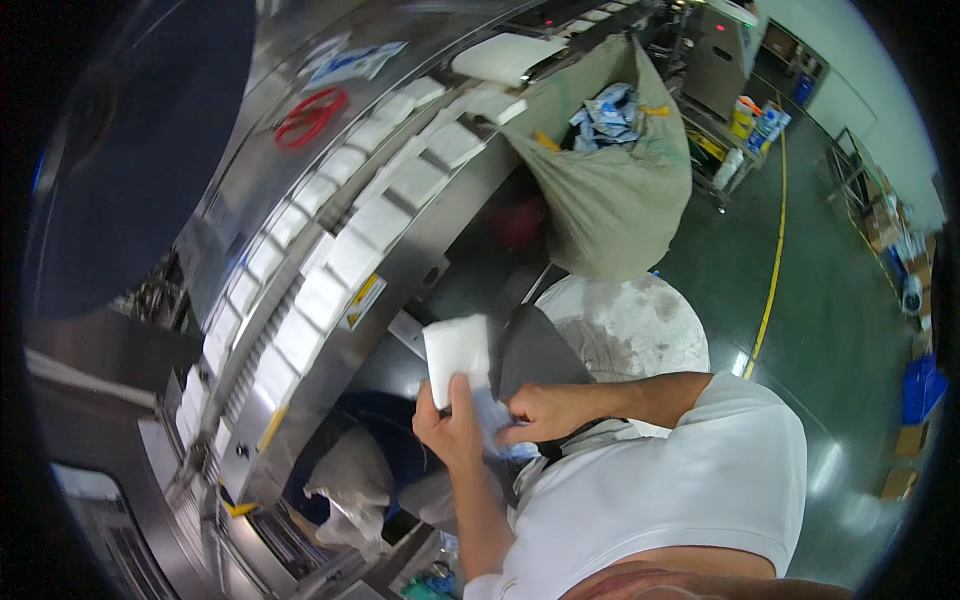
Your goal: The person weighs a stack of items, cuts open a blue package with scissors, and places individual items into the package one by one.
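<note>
The left hand (452, 418) grips a white packet (458, 352) by its lower edge, fingers closed around it, holding it upright near the person's chest, just right of the steel conveyor (400, 270). The right hand (540, 412) is just beside it, its fingers pinching a bluish wrapper (497, 420) below the packet. Rows of white packets (330, 260) lie along the conveyor, and a grey sack (620, 200) hangs open at the far right.
</note>
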Motion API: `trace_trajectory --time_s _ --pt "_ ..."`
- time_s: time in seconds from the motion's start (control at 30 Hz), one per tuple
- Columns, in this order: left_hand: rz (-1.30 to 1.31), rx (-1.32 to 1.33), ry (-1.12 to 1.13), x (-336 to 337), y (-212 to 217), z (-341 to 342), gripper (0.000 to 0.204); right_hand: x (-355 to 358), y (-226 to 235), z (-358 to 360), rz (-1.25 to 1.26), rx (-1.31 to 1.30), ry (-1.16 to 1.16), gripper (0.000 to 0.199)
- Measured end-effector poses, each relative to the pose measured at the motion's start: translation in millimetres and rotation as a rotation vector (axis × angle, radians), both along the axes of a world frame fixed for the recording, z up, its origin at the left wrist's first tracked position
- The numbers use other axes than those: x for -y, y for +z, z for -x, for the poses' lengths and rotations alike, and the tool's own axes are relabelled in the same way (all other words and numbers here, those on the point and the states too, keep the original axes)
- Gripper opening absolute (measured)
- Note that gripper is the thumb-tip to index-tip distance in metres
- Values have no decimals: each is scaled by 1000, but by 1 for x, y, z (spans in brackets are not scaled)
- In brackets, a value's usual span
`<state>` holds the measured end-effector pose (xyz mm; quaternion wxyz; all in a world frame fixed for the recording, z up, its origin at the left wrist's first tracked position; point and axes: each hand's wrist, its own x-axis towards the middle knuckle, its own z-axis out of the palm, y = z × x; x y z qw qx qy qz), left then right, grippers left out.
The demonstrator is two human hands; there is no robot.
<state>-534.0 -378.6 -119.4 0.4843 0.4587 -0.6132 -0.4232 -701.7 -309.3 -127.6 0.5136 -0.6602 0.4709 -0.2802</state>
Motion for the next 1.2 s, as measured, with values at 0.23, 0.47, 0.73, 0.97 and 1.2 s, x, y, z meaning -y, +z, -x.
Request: trace_trajectory --time_s 0.23,0.47,0.73,0.97,1.2 --pt "-95 -169 160 3 2 -55 25 52 10 172 -121 -307 -451 52" --pt "-306 -85 15 -42 -31 -73 21 177 -73 445 819 -742 -1419 46" --pt "-384 -26 3 -53 -15 -58 17 144 -116 419 76 -1188 -519 62" --pt "-302 83 -166 -41 -8 -60 27 76 -51 397 211 -1482 -552 35" --pt "-234 125 -380 -17 14 -45 23 83 5 271 706 -953 -635 31"
